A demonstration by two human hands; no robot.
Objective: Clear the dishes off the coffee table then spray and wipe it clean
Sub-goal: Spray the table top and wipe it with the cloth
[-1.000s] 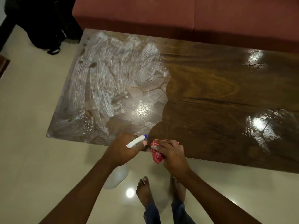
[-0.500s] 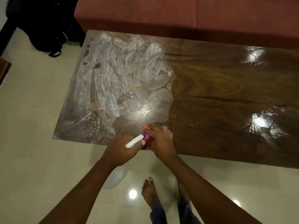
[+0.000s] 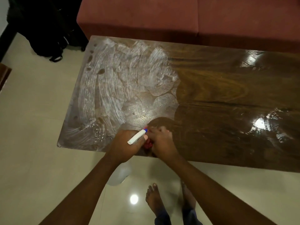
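- Head view: no dishes show on the coffee table [image 3: 227, 111], so you are in the spray-and-wipe part of the job.
- Head view: your left hand [image 3: 125, 143] has its fingers curled round the neck of the spray bottle [image 3: 137, 136]. The white head with its blue tip points toward your right hand, and the pale bottle body hangs below the table's near edge.
- Head view: your right hand [image 3: 159, 140] is bunched over the red cloth [image 3: 147, 144], its fingers bent round it. It holds the cloth on the tabletop by the near edge, just beside the nozzle.
- Head view: a white, streaky film [image 3: 113, 82] covers the table's left half, while the right half is dark, glossy wood. I judge the film to be spread cleaner that is not yet wiped off.
- Head view: the next move probably calls for long, overlapping passes with the cloth through the film. Keep the bottle out of the cloth's path.
- Head view: most of the cloth is hidden under your two hands, so you cannot tell how it is folded or how wet it is.
- Head view: the table's right end is cut off by the frame. Bright glare patches there make it hard to judge whether that wood is wet or dry.
- Head view: the trigger is covered by your left fingers, so you cannot tell whether it is pressed.
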